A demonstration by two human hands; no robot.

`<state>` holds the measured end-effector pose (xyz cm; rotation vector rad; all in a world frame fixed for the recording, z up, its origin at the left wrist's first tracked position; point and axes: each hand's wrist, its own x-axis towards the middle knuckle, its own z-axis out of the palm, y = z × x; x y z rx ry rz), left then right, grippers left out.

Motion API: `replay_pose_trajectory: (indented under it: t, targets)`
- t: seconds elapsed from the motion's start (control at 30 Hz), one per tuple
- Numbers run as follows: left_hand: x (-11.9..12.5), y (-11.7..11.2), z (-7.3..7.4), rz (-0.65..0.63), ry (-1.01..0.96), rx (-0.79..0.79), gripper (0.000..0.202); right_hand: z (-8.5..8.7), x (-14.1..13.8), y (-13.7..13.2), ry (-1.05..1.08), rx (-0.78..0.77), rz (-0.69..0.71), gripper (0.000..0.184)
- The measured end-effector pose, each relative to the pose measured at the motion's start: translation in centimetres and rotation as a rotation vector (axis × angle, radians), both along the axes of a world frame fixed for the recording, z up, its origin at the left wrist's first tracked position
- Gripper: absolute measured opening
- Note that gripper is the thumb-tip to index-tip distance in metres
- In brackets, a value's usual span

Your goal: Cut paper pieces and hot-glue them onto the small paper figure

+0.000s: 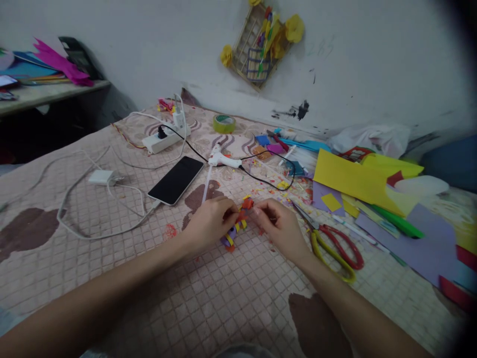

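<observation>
A small craft of curled purple, yellow and orange paper [233, 233] is between my two hands, just above the patterned cloth. My left hand [210, 219] is closed in a pinch on its left side, the thumb and index finger near the top. From the right, my right hand [281, 228] pinches at the orange upper end, with thumb and index fingertips together. Part of the craft is hidden behind the left fingers. Right of my right hand lie scissors [331, 243] with red and yellow handles. Beyond both hands rests a white glue gun [223, 159].
A phone [176, 180] on a charging cable lies at the left, near a power strip [166, 139]. Green tape [224, 123] stands by the wall. Loose black and white cables cross the cloth. Paper scraps and a yellow sheet [354, 181] cover the right side.
</observation>
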<state>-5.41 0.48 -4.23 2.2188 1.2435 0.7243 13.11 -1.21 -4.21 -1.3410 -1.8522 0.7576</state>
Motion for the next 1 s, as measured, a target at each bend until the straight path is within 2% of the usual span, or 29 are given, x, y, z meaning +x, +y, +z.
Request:
replay_pose_trajectory:
  t: [0.17,0.37,0.73,1.0]
  targets:
    - [0.1,-0.1,-0.1,0.004,0.008,-0.005,0.011,-1.2,0.1,-1.1,0.055,-0.164,0.024,0.006]
    - [0.2,-0.3,0.3,-0.025,0.020,-0.001,0.011,-1.8,-0.4,-0.5,0.158,-0.237,0.052,0.012]
    - [0.2,-0.4,0.3,-0.072,0.056,0.037,0.012,-1.9,-0.6,-0.3,0.169,-0.238,0.040,0.011]
    - [0.2,-0.4,0.5,-0.013,0.090,0.026,0.011,-1.6,-0.8,-0.3,0.142,-0.225,0.041,0.011]
